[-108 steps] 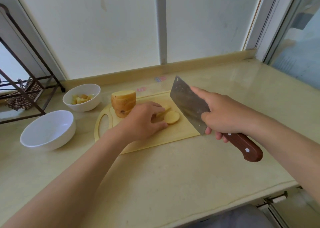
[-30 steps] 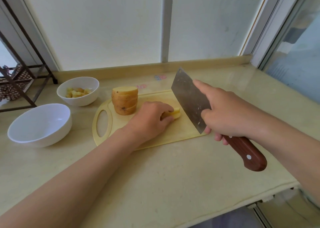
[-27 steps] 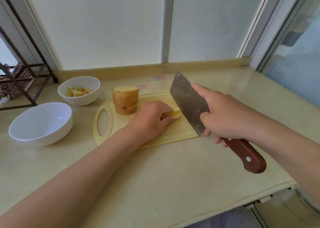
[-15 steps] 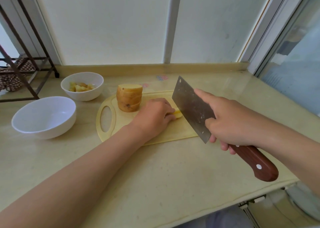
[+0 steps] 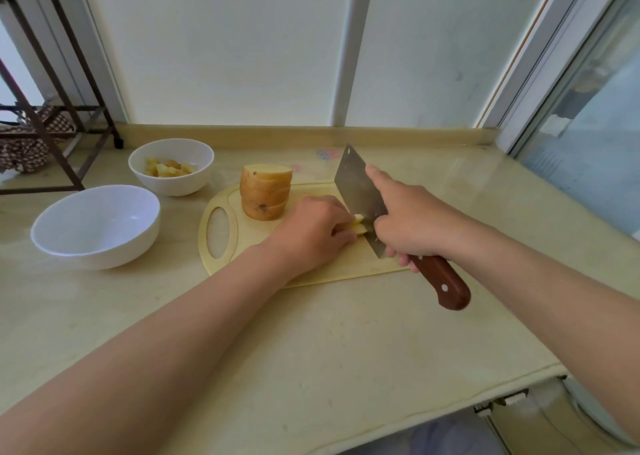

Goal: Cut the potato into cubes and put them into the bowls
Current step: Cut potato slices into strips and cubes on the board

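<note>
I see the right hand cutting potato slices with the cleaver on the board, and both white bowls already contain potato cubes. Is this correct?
Not quite. The head view shows cubes only in the smaller, farther bowl; the larger, nearer bowl is empty. The rest holds: the right hand grips the cleaver and cuts the potato slices on the board.
</note>
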Action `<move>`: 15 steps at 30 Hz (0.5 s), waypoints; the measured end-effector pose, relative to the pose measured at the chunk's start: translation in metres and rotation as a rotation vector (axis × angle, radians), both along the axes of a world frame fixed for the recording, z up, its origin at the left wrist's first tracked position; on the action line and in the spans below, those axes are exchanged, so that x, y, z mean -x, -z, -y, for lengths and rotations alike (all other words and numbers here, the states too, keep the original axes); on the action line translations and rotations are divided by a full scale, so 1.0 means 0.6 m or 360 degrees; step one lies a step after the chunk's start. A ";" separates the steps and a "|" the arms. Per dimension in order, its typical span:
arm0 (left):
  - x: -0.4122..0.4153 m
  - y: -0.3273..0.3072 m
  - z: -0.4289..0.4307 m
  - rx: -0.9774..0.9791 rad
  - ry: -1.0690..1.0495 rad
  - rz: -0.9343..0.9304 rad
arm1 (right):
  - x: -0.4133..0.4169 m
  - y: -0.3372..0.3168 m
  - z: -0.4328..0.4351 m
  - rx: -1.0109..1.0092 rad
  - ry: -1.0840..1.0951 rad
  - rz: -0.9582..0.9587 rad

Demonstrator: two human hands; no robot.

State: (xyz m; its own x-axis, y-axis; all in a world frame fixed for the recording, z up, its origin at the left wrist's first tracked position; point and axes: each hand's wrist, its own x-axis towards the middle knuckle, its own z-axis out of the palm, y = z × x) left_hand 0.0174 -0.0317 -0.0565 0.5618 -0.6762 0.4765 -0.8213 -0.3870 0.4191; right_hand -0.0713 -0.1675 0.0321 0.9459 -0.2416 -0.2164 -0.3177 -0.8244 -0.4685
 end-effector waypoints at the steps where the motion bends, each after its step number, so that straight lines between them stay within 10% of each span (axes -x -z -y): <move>1: 0.000 -0.001 -0.004 0.0023 0.0006 -0.0014 | 0.000 -0.001 0.004 -0.0016 0.0012 0.0013; 15: -0.002 0.001 -0.013 0.0142 -0.0018 -0.0049 | 0.062 -0.019 0.007 -0.0023 0.0003 0.0137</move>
State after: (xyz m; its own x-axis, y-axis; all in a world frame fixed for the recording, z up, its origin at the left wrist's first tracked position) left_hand 0.0187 -0.0238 -0.0574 0.5846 -0.6253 0.5169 -0.8032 -0.3563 0.4773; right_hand -0.1084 -0.1715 0.0436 0.9608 -0.2405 -0.1379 -0.2771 -0.8167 -0.5061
